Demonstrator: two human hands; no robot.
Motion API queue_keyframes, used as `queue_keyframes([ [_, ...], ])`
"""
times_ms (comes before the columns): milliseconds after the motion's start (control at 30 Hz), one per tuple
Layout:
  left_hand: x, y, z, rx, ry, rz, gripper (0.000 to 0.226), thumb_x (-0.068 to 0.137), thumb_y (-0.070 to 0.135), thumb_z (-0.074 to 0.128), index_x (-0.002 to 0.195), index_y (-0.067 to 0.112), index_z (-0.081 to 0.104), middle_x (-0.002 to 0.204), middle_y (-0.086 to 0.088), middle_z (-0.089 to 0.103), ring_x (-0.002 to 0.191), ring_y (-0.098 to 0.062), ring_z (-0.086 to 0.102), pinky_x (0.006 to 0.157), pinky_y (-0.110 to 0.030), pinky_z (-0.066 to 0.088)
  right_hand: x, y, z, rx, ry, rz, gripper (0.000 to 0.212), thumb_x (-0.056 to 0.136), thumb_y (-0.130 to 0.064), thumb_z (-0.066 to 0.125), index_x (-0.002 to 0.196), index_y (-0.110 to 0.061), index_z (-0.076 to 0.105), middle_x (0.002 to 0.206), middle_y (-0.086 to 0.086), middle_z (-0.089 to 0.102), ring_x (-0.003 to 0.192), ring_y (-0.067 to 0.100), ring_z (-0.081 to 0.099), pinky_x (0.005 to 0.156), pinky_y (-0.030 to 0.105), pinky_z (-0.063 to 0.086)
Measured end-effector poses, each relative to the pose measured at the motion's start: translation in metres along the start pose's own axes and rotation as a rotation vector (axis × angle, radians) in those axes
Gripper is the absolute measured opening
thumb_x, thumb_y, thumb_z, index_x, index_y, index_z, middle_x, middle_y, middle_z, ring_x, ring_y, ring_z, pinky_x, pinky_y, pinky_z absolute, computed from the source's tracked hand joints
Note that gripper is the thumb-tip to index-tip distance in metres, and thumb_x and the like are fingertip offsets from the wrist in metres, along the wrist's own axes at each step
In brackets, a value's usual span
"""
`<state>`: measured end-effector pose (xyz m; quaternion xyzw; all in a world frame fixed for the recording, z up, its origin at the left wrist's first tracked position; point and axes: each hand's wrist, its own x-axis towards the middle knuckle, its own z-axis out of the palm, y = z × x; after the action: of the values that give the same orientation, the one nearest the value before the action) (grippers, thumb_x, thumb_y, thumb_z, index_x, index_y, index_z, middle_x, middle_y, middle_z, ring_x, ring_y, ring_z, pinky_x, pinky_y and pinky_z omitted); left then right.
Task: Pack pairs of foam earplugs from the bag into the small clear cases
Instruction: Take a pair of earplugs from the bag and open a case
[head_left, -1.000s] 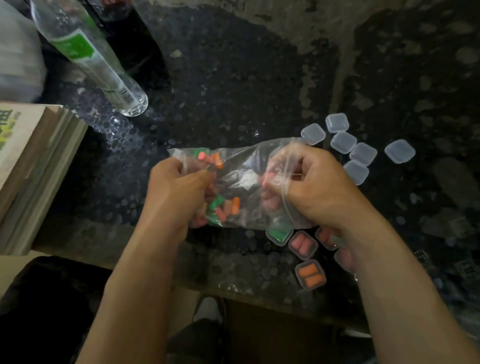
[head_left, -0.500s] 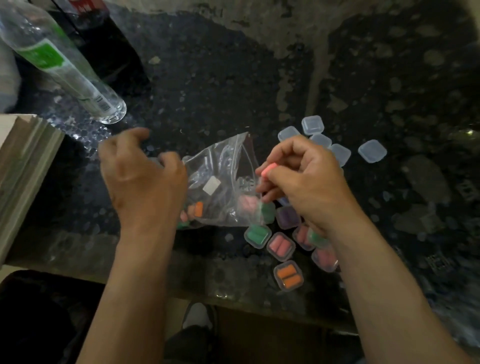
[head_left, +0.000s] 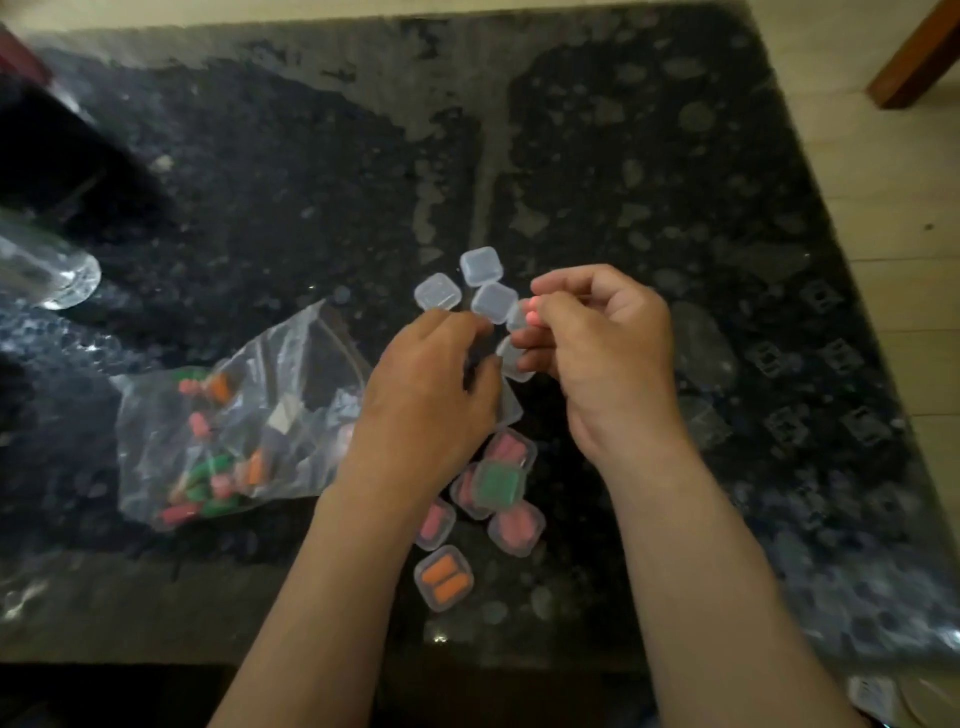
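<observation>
Table (head_left: 649, 156): dark, speckled, glossy top filling most of the view.
Bottle (head_left: 47, 275): clear plastic, at 9 o'clock, only its base end in frame.
Wooden leg (head_left: 919, 62): brown, at 1 o'clock, off the table.
Floor (head_left: 883, 218): pale boards, at 3 o'clock.

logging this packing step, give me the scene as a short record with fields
table: dark speckled top
bag: lies left of the hands, holds loose earplugs in pink, green and orange
empty cases: clustered just beyond the hands
filled cases: grouped nearer the front edge; orange, green and pink pairs
right hand: pinches a pink earplug above the empty cases
left hand: fingers curled beside the empty cases; any grip is hidden
bottle: far left, cut off by the frame
</observation>
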<state>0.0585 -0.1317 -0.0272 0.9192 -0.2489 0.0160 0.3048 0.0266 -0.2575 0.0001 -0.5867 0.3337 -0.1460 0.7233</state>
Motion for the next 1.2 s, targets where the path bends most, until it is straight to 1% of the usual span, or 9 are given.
queue_keyframes([
  [167, 0.011, 0.014, 0.027, 0.145, -0.130, -0.099, 0.033, 0.085, 0.040, 0.071, 0.106, 0.016, 0.066, 0.100, -0.006, 0.065, 0.094, -0.029, 0.060, 0.074, -0.043, 0.048, 0.008, -0.006, -0.018, 0.004, 0.029, 0.001, 0.020, 0.087, 0.006, 0.056, 0.085, -0.009, 0.069, 0.054, -0.004, 0.064, 0.051, 0.015, 0.064, 0.048, 0.027, 0.051],
  [333, 0.012, 0.018, 0.035, 0.143, -0.081, -0.110, 0.029, 0.087, 0.037, 0.073, 0.105, 0.016, 0.065, 0.097, -0.002, 0.063, 0.091, -0.025, 0.058, 0.067, -0.031, 0.036, 0.013, -0.008, -0.026, 0.016, 0.017, -0.001, 0.019, 0.088, 0.003, 0.056, 0.082, -0.011, 0.068, 0.054, -0.006, 0.065, 0.051, 0.015, 0.064, 0.048, 0.027, 0.050],
  [500, 0.006, 0.024, 0.018, -0.063, 0.053, -0.173, 0.029, 0.083, 0.025, 0.084, 0.105, 0.018, 0.066, 0.094, 0.003, 0.064, 0.074, -0.011, 0.061, 0.067, -0.020, 0.049, 0.016, 0.000, -0.026, -0.090, 0.044, 0.009, 0.012, 0.077, -0.013, 0.055, 0.072, -0.012, 0.066, 0.074, 0.013, 0.070, 0.059, 0.019, 0.059, 0.050, 0.031, 0.043],
  [600, 0.002, 0.018, 0.003, -0.176, 0.103, -0.209, 0.031, 0.080, 0.022, 0.087, 0.100, 0.022, 0.064, 0.090, 0.001, 0.066, 0.070, -0.006, 0.064, 0.065, -0.009, 0.049, 0.012, 0.000, -0.019, -0.163, -0.038, 0.044, 0.018, 0.074, -0.010, 0.050, 0.065, -0.015, 0.065, 0.073, 0.010, 0.069, 0.059, 0.013, 0.053, 0.050, 0.028, 0.036],
  [733, -0.008, 0.006, -0.018, -0.312, 0.140, -0.235, 0.033, 0.079, 0.018, 0.086, 0.100, 0.028, 0.063, 0.099, 0.003, 0.070, 0.076, -0.009, 0.068, 0.066, -0.018, 0.055, 0.003, -0.003, -0.005, -0.227, -0.193, 0.131, 0.027, 0.082, -0.004, 0.048, 0.063, -0.017, 0.063, 0.062, -0.003, 0.056, 0.053, 0.008, 0.045, 0.043, 0.020, 0.029],
  [833, -0.015, -0.005, -0.034, -0.367, 0.142, -0.165, 0.041, 0.080, 0.004, 0.082, 0.103, 0.031, 0.060, 0.109, 0.004, 0.070, 0.086, -0.013, 0.070, 0.074, -0.032, 0.060, -0.003, -0.003, 0.005, -0.282, -0.284, 0.209, 0.028, 0.090, -0.018, 0.052, 0.063, -0.018, 0.060, 0.052, -0.010, 0.051, 0.048, 0.008, 0.042, 0.041, 0.023, 0.028],
  [900, -0.019, -0.010, -0.043, -0.360, 0.122, -0.112, 0.045, 0.080, -0.001, 0.080, 0.108, 0.029, 0.060, 0.111, 0.004, 0.068, 0.092, -0.008, 0.069, 0.078, -0.027, 0.059, -0.009, -0.003, 0.012, -0.365, -0.370, 0.229, 0.033, 0.095, -0.036, 0.056, 0.067, -0.018, 0.061, 0.045, -0.014, 0.049, 0.043, 0.002, 0.043, 0.042, 0.023, 0.030],
  [1067, -0.023, -0.018, -0.058, -0.468, 0.083, -0.126, 0.033, 0.087, 0.008, 0.077, 0.114, 0.022, 0.066, 0.107, 0.004, 0.072, 0.097, -0.008, 0.071, 0.082, -0.021, 0.058, -0.013, 0.010, 0.020, -0.425, -0.496, 0.068, 0.045, 0.097, -0.040, 0.064, 0.083, 0.002, 0.063, 0.053, -0.007, 0.044, 0.045, 0.002, 0.037, 0.043, 0.021, 0.031],
  [1200, -0.019, -0.022, -0.070, -0.582, 0.150, -0.259, 0.022, 0.091, 0.010, 0.075, 0.104, 0.027, 0.067, 0.093, 0.012, 0.074, 0.082, 0.002, 0.071, 0.071, -0.013, 0.054, -0.011, 0.012, 0.024, -0.413, -0.514, -0.058, 0.020, 0.098, -0.025, 0.066, 0.086, -0.010, 0.072, 0.059, -0.007, 0.051, 0.050, 0.003, 0.045, 0.047, 0.020, 0.037],
])
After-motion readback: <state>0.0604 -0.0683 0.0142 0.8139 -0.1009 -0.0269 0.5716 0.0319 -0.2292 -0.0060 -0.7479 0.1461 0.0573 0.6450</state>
